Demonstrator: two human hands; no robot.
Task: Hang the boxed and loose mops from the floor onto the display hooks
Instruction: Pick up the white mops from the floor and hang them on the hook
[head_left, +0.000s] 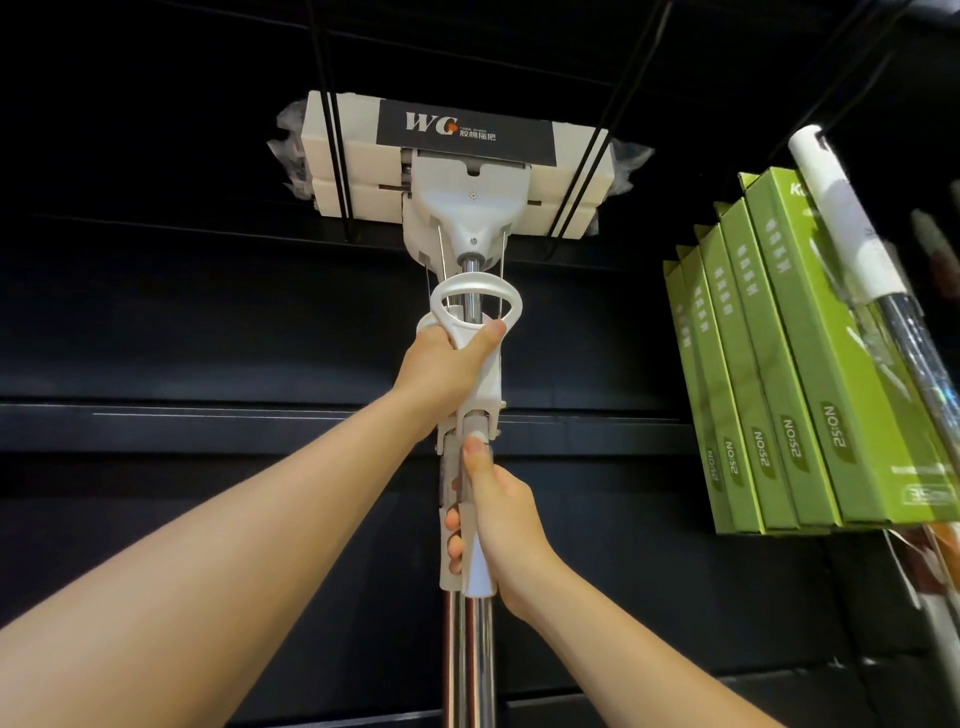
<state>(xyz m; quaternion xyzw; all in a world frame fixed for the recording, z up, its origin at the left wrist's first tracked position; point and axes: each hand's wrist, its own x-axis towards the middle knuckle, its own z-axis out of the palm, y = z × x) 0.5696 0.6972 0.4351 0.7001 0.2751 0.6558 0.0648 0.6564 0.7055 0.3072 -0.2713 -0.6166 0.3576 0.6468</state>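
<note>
Two hands hold one loose sponge mop (457, 171) upright against the dark display wall, its head raised toward twelve o'clock. The left hand (447, 364) wraps its fingers shut around the white squeeze lever just under the loop handle, thumb pressed on the loop's lower edge, likely to steer the top. The right hand (498, 514) grips the shaft lower down, at six o'clock from the left, fingers curled round the white sleeve and thumb laid along it, bearing the weight. The mop head sits between two black wire hooks (335, 156), one at nine o'clock and one at three; whether it already rests on them I cannot tell. Green boxed mops (769, 374) hang at three o'clock.
</note>
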